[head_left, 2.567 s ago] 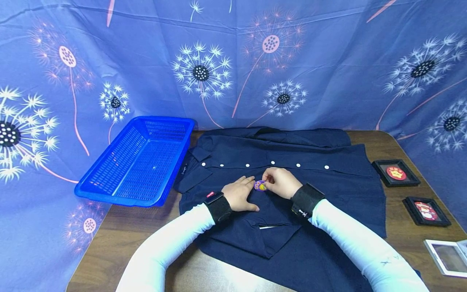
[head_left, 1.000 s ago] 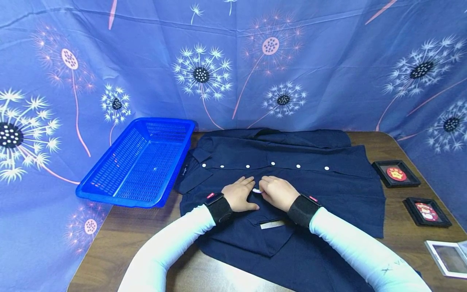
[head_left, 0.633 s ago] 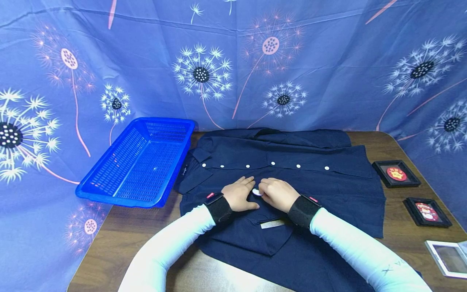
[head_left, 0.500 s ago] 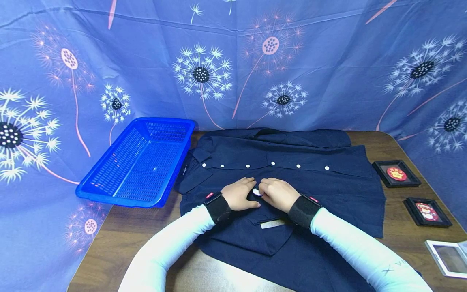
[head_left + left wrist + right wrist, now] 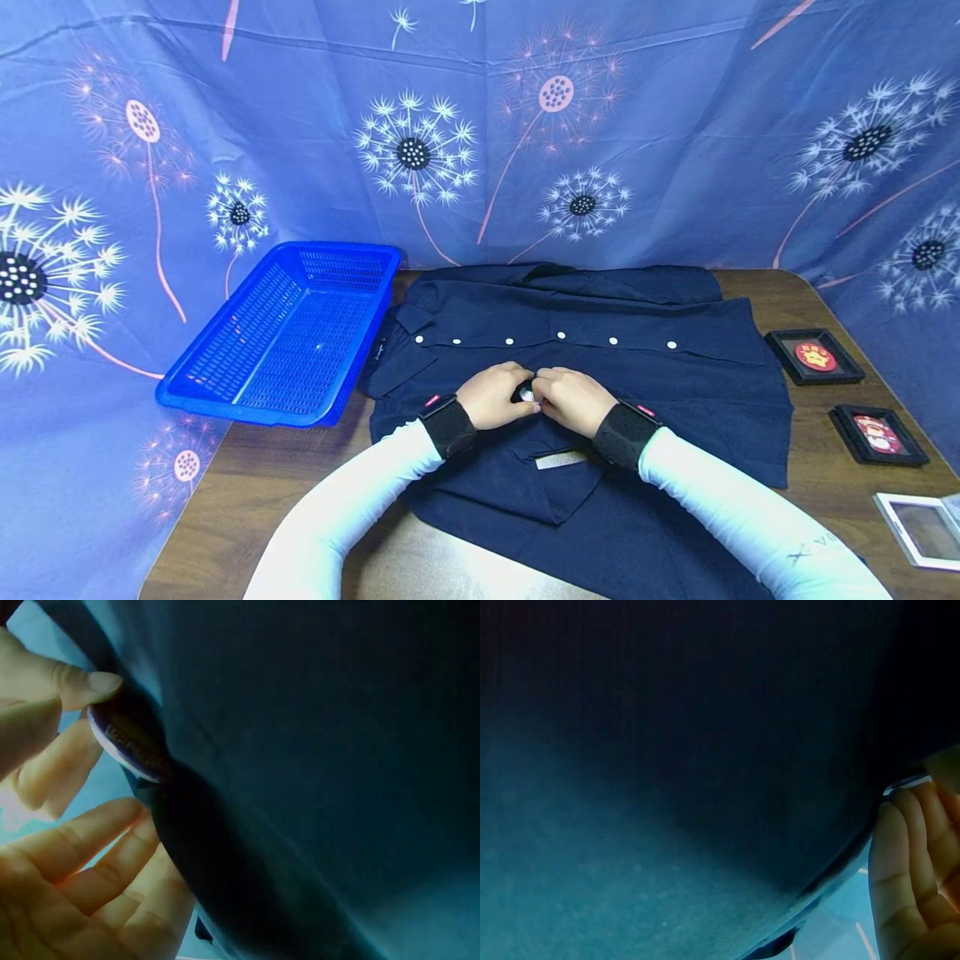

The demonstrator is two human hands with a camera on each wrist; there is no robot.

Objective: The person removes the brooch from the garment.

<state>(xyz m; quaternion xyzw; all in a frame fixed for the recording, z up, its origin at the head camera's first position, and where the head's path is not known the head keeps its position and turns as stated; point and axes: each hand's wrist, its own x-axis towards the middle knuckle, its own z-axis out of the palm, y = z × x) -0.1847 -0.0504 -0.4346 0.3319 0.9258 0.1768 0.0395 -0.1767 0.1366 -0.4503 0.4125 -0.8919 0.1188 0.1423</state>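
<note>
Both hands pinching: left hand [image 5: 491,397] gathering shirt [image 5: 675,375] fabric mid-table, right hand [image 5: 572,399] gripping round badge [image 5: 124,742]; best kept flat, fabric taut.

Bright fisheye head view, dim blurred wrists

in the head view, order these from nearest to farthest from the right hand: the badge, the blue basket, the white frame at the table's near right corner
Measured from the right hand:
1. The badge, pinched between both hands over the dark shirt.
2. The blue basket, off to the left at the table's edge.
3. The white frame, far right, at the near corner.
</note>
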